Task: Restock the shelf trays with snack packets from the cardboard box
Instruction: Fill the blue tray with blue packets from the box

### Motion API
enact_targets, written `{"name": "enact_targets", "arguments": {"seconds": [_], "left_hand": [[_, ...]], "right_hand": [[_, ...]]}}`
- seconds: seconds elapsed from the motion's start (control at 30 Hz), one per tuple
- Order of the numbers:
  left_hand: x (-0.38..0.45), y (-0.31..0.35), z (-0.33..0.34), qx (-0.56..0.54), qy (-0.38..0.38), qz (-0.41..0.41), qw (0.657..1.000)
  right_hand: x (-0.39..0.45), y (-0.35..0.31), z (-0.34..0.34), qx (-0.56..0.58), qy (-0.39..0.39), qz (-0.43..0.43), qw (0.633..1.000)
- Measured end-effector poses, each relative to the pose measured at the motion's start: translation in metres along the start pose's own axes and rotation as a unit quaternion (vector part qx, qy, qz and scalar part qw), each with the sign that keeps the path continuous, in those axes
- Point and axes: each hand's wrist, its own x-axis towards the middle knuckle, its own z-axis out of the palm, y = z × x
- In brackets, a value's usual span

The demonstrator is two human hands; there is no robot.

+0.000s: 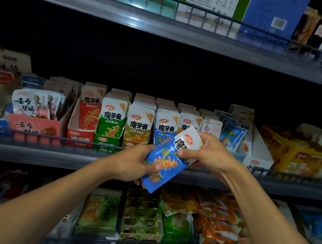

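A blue and white snack packet (170,162) is held tilted in front of the middle shelf. My left hand (133,163) grips its lower end and my right hand (208,151) pinches its upper end. Right behind it stands the tray of blue packets (164,128), in a row with the red tray (81,129), green tray (108,132) and yellow tray (138,128). The cardboard box is not in view.
A black wire rail (66,141) runs along the front of the middle shelf. The upper shelf (171,31) carries large boxes. The lower shelf (138,219) holds mixed packets. More trays stand at left (35,119) and right (257,156).
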Motion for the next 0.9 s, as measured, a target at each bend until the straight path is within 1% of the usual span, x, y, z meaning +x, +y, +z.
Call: {"name": "enact_targets", "arguments": {"seconds": [0.03, 0.07, 0.1, 0.13, 0.17, 0.2, 0.23, 0.3, 0.33, 0.4, 0.47, 0.57, 0.63, 0.7, 0.77, 0.8, 0.83, 0.9], "left_hand": [[0.005, 0.000, 0.002, -0.005, 0.011, -0.001, 1.000], [0.009, 0.000, 0.003, 0.008, 0.039, 0.002, 0.999], [0.012, -0.001, 0.002, 0.061, 0.080, 0.011, 0.995], [0.016, -0.004, 0.001, 0.153, 0.121, 0.022, 0.980], [0.020, -0.008, 0.001, 0.261, 0.154, 0.033, 0.952], [0.024, -0.011, 0.000, 0.352, 0.171, 0.046, 0.919], [0.027, -0.014, -0.001, 0.418, 0.171, 0.061, 0.890], [0.036, -0.021, -0.001, 0.504, 0.150, 0.088, 0.846], [0.041, -0.026, -0.001, 0.528, 0.144, 0.091, 0.832], [0.050, -0.032, 0.000, 0.548, 0.139, 0.085, 0.820], [0.058, -0.038, 0.000, 0.565, 0.134, 0.081, 0.810], [0.064, -0.045, 0.001, 0.579, 0.140, 0.089, 0.799], [0.067, -0.048, 0.000, 0.568, 0.150, 0.095, 0.804], [0.067, -0.052, -0.002, 0.557, 0.149, 0.108, 0.810], [0.066, -0.057, -0.005, 0.551, 0.145, 0.122, 0.813], [0.066, -0.059, -0.006, 0.547, 0.144, 0.128, 0.814], [0.066, -0.061, -0.007, 0.545, 0.145, 0.131, 0.816], [0.066, -0.064, -0.009, 0.543, 0.146, 0.135, 0.816]], "right_hand": [[0.002, 0.000, -0.006, -0.012, 0.008, -0.005, 1.000], [0.004, 0.000, -0.012, -0.024, 0.029, -0.014, 0.999], [0.007, -0.002, -0.020, -0.034, 0.063, -0.025, 0.997], [0.012, -0.002, -0.030, -0.038, 0.107, -0.036, 0.993], [0.018, -0.001, -0.039, -0.036, 0.152, -0.043, 0.987], [0.025, -0.001, -0.048, -0.028, 0.189, -0.049, 0.980], [0.033, 0.000, -0.053, -0.021, 0.212, -0.053, 0.976], [0.047, 0.000, -0.055, -0.021, 0.225, -0.063, 0.972], [0.053, -0.001, -0.053, -0.030, 0.219, -0.070, 0.973], [0.065, -0.003, -0.043, -0.076, 0.193, -0.086, 0.974], [0.078, -0.006, -0.031, -0.159, 0.163, -0.108, 0.968], [0.099, -0.011, -0.018, -0.296, 0.140, -0.148, 0.933], [0.111, -0.016, -0.011, -0.352, 0.130, -0.159, 0.913], [0.119, -0.017, -0.003, -0.410, 0.087, -0.141, 0.897], [0.125, -0.011, 0.009, -0.474, 0.032, -0.090, 0.875], [0.128, -0.006, 0.014, -0.493, 0.023, -0.081, 0.866], [0.130, -0.003, 0.017, -0.502, 0.030, -0.082, 0.860], [0.131, 0.000, 0.018, -0.489, 0.061, -0.101, 0.864]]}}
